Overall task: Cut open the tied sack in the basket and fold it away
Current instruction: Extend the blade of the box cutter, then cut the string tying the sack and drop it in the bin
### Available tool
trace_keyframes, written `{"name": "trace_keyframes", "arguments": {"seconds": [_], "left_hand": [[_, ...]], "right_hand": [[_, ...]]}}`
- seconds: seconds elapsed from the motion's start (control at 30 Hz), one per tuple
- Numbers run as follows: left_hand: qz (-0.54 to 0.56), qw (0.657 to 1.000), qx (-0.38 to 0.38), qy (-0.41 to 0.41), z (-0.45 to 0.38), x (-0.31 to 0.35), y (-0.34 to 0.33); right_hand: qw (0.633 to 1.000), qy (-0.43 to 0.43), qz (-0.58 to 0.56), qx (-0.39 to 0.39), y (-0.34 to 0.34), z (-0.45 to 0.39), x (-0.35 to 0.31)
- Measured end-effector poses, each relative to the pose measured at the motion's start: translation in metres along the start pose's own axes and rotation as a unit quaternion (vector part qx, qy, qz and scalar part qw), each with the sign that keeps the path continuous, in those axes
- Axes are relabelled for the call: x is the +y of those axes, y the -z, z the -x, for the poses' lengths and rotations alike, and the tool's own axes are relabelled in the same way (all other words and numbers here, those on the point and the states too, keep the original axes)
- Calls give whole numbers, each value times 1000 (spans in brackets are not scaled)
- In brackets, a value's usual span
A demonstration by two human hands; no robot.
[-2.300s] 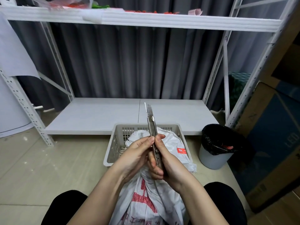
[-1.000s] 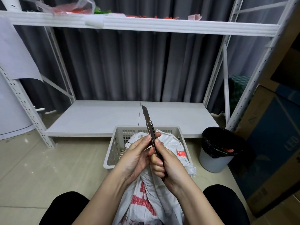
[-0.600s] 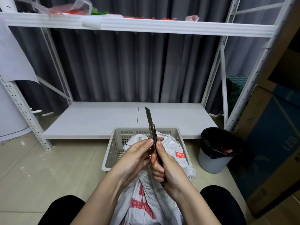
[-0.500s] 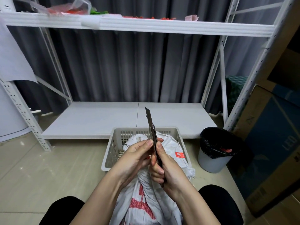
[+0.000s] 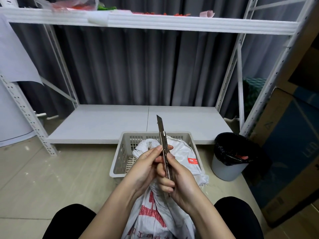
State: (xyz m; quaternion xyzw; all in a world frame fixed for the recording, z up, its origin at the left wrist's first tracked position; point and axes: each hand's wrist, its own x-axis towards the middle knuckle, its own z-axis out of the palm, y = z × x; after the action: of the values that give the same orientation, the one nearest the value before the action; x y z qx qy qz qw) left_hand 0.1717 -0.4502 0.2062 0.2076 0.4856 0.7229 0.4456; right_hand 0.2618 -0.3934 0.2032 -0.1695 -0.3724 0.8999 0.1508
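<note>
Still prep stage — the left hand (image 5: 146,165) is pinching the utility knife (image 5: 163,145) body, and the right hand (image 5: 179,180) is curling round its handle, blade out and pointing up. The tied sack (image 5: 183,152) is sitting uncut in the basket (image 5: 119,163), spilling nearer. Next I'm guessing the blade needs lowering to the knot.

The sack (image 5: 185,153) is white with big red marks and a small red label (image 5: 192,160). The basket (image 5: 120,157) is pale grey with little holes. The bin (image 5: 224,171) is grey with a black bag (image 5: 229,147). The curtain (image 5: 138,66) is dark grey
</note>
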Motion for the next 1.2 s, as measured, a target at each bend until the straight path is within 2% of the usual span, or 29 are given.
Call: {"name": "trace_keyframes", "arguments": {"seconds": [0.23,0.47,0.67,0.73,0.8,0.87,0.93,0.97,1.0,1.07,1.13,1.2], "left_hand": [[14,999,-49,10,5,1,-3],[29,999,-35,16,2,-2,-1],[-15,999,-41,11,-2,-8,6],[-75,997,11,-16,-5,-7,10],[-135,981,103,-91,-7,-7,19],[-194,938,216,-187,-8,-11,30],[-272,883,313,-222,-9,-20,43],[-311,866,342,-193,-10,-26,47],[-327,866,352,-139,-12,-31,49],[-259,916,306,-2,-19,-39,53],[-118,967,204,97,-20,-42,49],[-48,981,157,103,-23,-47,50]], "right_hand": [[997,24,47,48,2,-1,5],[997,28,53,41,2,-2,5],[995,0,90,34,9,-4,3],[991,14,120,55,15,-4,0],[978,54,168,109,22,-3,-2],[957,93,221,161,29,-4,-4],[942,125,247,191,35,-6,-5],[938,139,251,194,36,-6,-5],[934,151,259,193,38,-7,-4],[924,164,290,185,40,-7,0],[913,178,324,171,41,-8,5],[907,186,343,157,44,-10,11]]}}
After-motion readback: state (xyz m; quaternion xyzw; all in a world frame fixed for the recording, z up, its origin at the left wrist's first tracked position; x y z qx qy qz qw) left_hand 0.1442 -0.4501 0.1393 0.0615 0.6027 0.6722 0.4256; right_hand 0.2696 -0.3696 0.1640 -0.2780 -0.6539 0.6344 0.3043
